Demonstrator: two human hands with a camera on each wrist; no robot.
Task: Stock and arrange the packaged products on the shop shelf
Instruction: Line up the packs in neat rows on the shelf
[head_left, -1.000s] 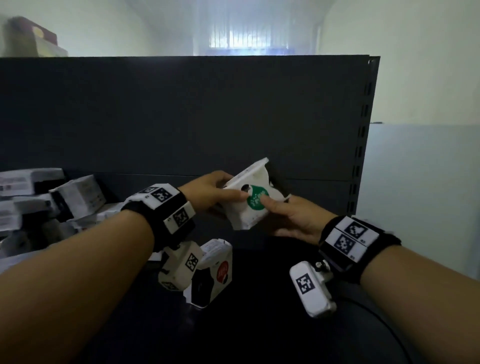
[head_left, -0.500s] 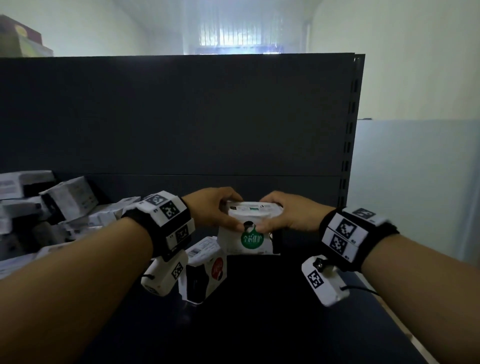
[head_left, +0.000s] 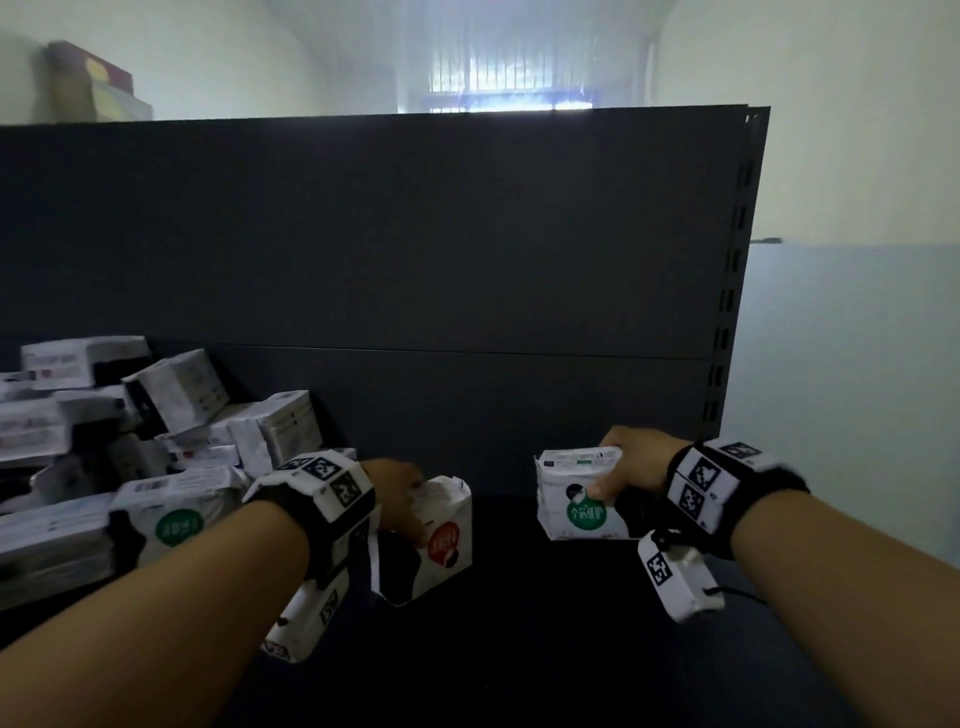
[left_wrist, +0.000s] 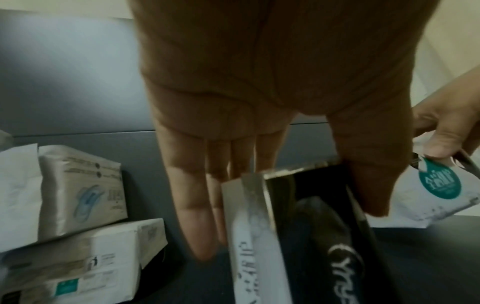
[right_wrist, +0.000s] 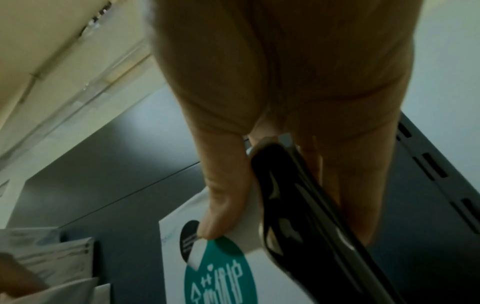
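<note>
A white pack with a green round logo (head_left: 576, 506) stands upright on the dark shelf (head_left: 519, 654), right of centre. My right hand (head_left: 608, 480) grips its top, thumb on the front, fingers behind. The right wrist view shows the same green-logo pack (right_wrist: 221, 273) and the thumb (right_wrist: 223, 201) pressed on its face. A white and black pack with a red logo (head_left: 434, 540) stands left of it, a gap between them. My left hand (head_left: 408, 512) pinches the red-logo pack (left_wrist: 306, 242) from above, fingers (left_wrist: 192, 216) behind, thumb in front.
A loose heap of white packs (head_left: 156, 441) fills the shelf's left side, one with a green logo (head_left: 176, 525) at the front. The dark back panel (head_left: 415, 249) rises behind. A slotted upright (head_left: 727, 338) marks the right end, with a pale wall beyond.
Both hands held the green-logo pack before. My left hand let go and moved down-left onto the red-logo pack. My right hand carried the green-logo pack to the right and lower.
</note>
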